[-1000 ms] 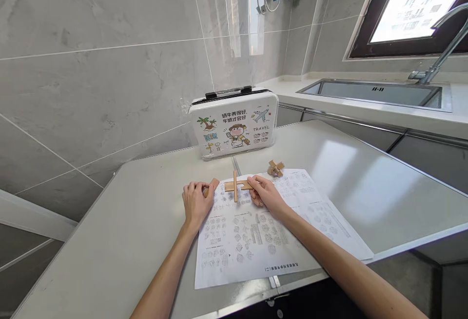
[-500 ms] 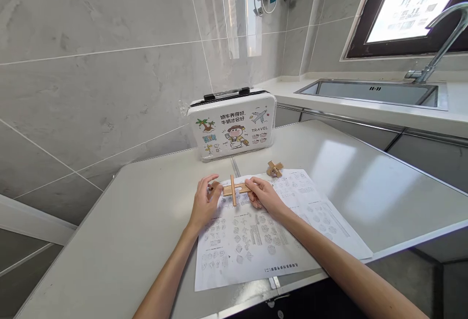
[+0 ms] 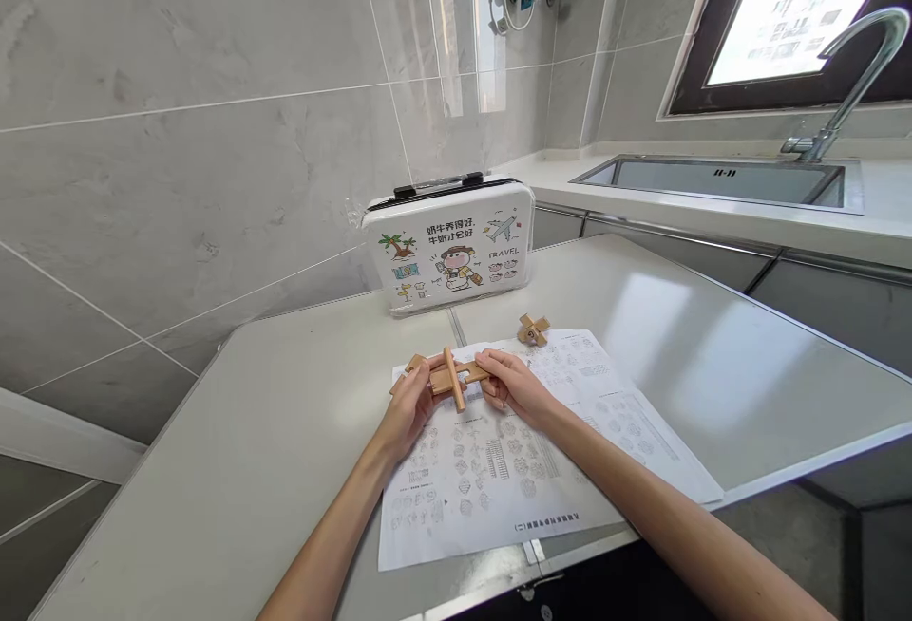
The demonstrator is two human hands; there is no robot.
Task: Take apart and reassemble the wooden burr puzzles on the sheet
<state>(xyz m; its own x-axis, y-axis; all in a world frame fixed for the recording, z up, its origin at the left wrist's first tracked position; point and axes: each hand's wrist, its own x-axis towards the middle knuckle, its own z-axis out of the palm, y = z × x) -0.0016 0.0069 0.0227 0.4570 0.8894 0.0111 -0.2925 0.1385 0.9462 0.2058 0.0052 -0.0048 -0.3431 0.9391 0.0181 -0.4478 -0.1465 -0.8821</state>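
My right hand pinches the right end of a flat, notched wooden puzzle piece. A wooden crossbar sits across that piece and sticks out above and below it. My left hand is closed at the left end, thumb on top and fingers curled behind. Another notched wooden puzzle piece shows past the left thumb, partly hidden by the hand; whether it joins the flat piece I cannot tell. Both hands are just above a printed sheet covered in small puzzle diagrams.
A small assembled wooden puzzle rests at the sheet's far edge. Behind it a white cartoon-printed case stands against the tiled wall. To the right are a sink and tap. The table has a seam down its middle.
My left hand has moved in to the right and closed at the flat piece's left end, bringing the other notched piece into clearer view. The crossbar has tilted. My right hand keeps its pinch.
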